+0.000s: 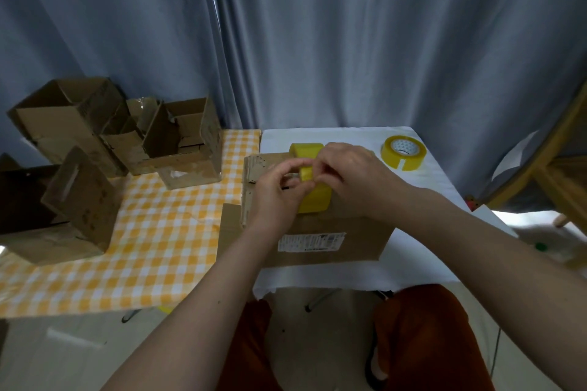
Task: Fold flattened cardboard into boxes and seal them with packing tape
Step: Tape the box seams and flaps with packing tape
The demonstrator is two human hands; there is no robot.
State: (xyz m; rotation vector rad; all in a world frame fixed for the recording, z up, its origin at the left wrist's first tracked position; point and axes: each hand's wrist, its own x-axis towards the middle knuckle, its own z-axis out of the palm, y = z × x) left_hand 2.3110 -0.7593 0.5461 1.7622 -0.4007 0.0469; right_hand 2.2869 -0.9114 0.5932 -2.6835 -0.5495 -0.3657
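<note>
Tape occupies both hands at the middle of the scene: a yellow roll of packing tape [313,187] is held upright over the flattened cardboard [317,232], which lies on the white-covered table [428,181] with its shipping label [311,242] facing up toward the near edge. The right hand [349,174] curls over the top and far side of the roll, gripping it, likely to keep it from turning. The left hand [279,190] comes in from the left with thumb and fingers pinched together at the roll's face, seemingly picking for the loose end of the tape; whether an end has lifted is hidden by the fingers. Working directly above the cardboard keeps the tape close to where a seam would be sealed, though this piece looks unfolded, so folding seems yet to be done. A second roll of tape [402,152] lies on its side on the table to the far right, well apart from the hands, presumably a spare. To the left, on the yellow checked tablecloth [158,232], stand several cardboard boxes [127,136], assembled with open tops and grouped away from the work area, which suggests finished pieces are set aside there. Grey curtains [317,41] hang behind the tables.
</note>
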